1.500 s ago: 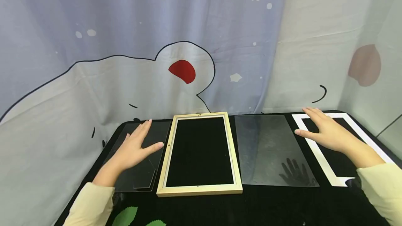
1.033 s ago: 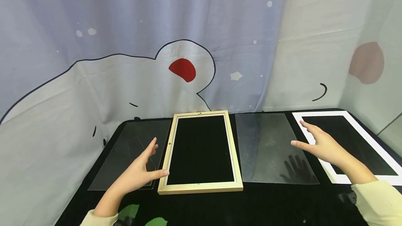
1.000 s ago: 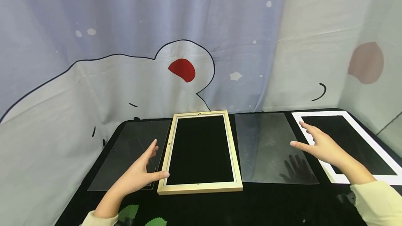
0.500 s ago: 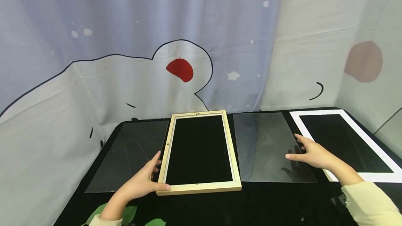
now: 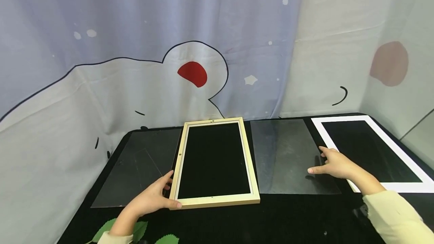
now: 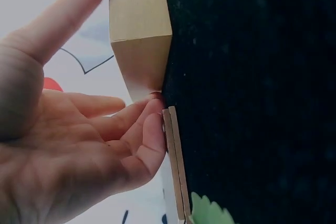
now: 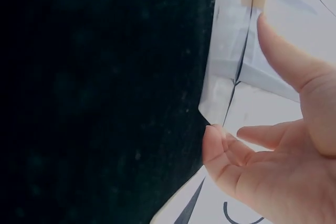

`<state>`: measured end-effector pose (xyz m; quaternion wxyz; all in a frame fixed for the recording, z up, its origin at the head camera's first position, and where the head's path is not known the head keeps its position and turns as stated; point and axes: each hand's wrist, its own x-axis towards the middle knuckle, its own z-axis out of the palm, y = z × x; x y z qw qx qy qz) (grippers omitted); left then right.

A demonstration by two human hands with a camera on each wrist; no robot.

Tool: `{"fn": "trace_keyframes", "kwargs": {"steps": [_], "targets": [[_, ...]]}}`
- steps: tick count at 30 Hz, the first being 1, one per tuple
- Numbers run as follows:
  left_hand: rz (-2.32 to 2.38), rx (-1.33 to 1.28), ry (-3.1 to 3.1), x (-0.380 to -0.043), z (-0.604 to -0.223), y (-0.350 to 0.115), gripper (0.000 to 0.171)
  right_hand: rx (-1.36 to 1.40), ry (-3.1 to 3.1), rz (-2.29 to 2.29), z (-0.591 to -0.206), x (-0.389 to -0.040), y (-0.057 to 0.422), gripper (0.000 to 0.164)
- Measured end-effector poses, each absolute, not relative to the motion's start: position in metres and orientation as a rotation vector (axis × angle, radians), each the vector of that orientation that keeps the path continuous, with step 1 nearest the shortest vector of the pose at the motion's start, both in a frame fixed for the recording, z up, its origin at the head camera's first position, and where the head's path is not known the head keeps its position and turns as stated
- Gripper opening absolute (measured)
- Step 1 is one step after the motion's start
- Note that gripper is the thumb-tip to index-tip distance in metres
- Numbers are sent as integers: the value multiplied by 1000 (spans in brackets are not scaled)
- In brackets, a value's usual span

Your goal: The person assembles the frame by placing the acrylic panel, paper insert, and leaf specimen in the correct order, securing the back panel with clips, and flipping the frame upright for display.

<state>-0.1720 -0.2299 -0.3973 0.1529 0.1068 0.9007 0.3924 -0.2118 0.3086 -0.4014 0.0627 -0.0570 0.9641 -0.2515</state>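
A pale wooden picture frame [image 5: 217,201] lies in the middle of the black table in the head view. My left hand [image 5: 149,199] holds its near left corner, thumb on top and fingers curled against the outer side; the left wrist view shows the thumb on the wood [image 6: 139,9]. Further right lies a clear sheet [image 5: 278,153]. At its near right edge is my right hand [image 5: 339,166], with the thumb raised over the sheet and apart from the loosely bent fingers. In the right wrist view these fingertips [image 7: 212,140] are right at the sheet's corner.
A dark flat board [image 5: 135,176] lies left of the frame; thin brown board edges [image 6: 177,166] show in the left wrist view. A white mat border [image 5: 407,187] lies at the far right. Green leaves [image 5: 167,239] show at the near edge. A printed curtain [image 5: 135,93] hangs behind.
Both hands have come down and nearer from above the table. The left hand has taken hold of the frame's near corner; the right has come down to the clear sheet's edge.
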Motion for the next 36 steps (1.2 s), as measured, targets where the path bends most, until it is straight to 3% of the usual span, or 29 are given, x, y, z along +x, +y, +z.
{"fn": "trace_keyframes", "kwargs": {"steps": [17, 36], "targets": [[1159, 390, 2526, -173, -399, -236, 96, -114, 2895, -699, -400, -216, 312, 102], [1151, 392, 2547, -173, -397, -237, 95, -24, 2865, -666, -394, -217, 306, 100]]}}
